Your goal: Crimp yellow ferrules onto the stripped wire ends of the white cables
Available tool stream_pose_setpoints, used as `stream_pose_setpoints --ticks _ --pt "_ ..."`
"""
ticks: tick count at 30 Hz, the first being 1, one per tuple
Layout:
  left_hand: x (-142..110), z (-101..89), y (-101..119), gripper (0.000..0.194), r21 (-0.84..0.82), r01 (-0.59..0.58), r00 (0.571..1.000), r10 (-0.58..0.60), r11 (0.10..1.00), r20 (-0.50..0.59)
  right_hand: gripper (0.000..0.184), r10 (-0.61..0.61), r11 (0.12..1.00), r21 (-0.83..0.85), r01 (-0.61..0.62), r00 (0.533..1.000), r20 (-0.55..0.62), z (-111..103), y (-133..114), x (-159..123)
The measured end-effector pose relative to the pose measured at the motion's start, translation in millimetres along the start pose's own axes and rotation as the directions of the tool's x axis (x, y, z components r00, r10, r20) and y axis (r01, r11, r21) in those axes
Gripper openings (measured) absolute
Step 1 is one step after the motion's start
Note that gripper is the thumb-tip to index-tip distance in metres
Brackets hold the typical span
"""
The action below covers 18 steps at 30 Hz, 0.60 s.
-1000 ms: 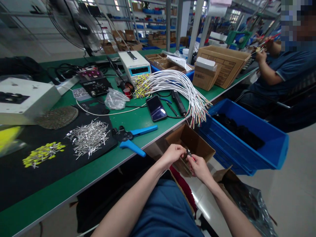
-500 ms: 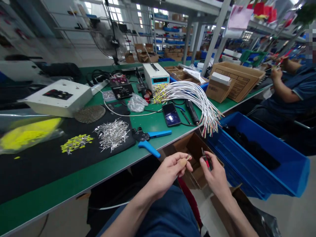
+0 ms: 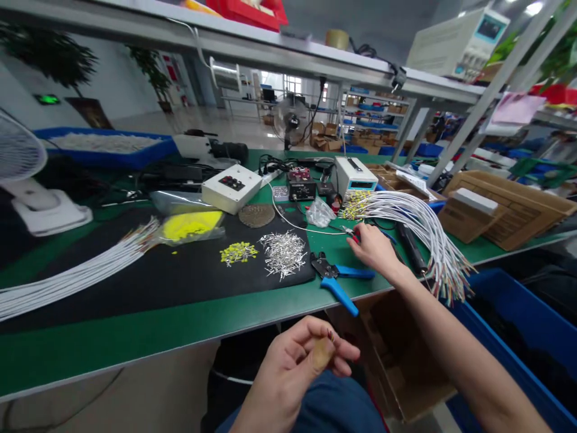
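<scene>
My left hand (image 3: pixel 311 367) is closed in a pinch above my lap, with the thin wire ends (image 3: pixel 331 337) of a cable between thumb and fingers. A stretch of white cable (image 3: pixel 232 379) shows near my lap. Over the bench, my right hand (image 3: pixel 376 249) is closed on small red-handled cutters (image 3: pixel 355 236), their tip pointing left; the hand hides the phone. Blue-handled crimping pliers (image 3: pixel 336 273) lie just left of my right forearm. Beyond that hand rests a bundle of white cables (image 3: pixel 419 222) with yellow-tipped far ends.
On the black mat (image 3: pixel 180 288) sit silver terminals (image 3: pixel 283 252), yellow ferrules (image 3: pixel 238 252) and a bag of yellow pieces (image 3: pixel 192 225). More white cables (image 3: pixel 103 264) lie at left. An open cardboard box (image 3: pixel 406 385) and blue bin (image 3: pixel 509 319) stand below the bench edge.
My right hand has moved from beside my left hand up and forward to the bench with the cutters. My left hand still pinches the wires. The view has turned left.
</scene>
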<state>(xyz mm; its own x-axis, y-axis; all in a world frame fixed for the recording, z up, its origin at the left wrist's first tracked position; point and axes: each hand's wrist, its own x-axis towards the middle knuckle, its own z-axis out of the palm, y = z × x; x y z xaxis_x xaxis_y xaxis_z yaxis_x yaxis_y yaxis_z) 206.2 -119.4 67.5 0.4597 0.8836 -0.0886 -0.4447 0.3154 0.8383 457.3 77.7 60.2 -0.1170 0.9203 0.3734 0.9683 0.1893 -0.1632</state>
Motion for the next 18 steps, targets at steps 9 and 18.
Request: stream_pose_setpoints --ticks 9,18 --pt "-38 -47.7 26 0.009 0.188 -0.336 0.919 0.365 0.923 -0.149 0.029 -0.055 0.995 -0.077 0.060 0.996 0.069 52 -49 46" --pt "-36 -56.7 30 0.012 0.005 -0.371 0.801 0.322 0.929 -0.505 0.027 -0.242 0.870 0.469 0.149 0.959 0.144 -30 -134 -71"
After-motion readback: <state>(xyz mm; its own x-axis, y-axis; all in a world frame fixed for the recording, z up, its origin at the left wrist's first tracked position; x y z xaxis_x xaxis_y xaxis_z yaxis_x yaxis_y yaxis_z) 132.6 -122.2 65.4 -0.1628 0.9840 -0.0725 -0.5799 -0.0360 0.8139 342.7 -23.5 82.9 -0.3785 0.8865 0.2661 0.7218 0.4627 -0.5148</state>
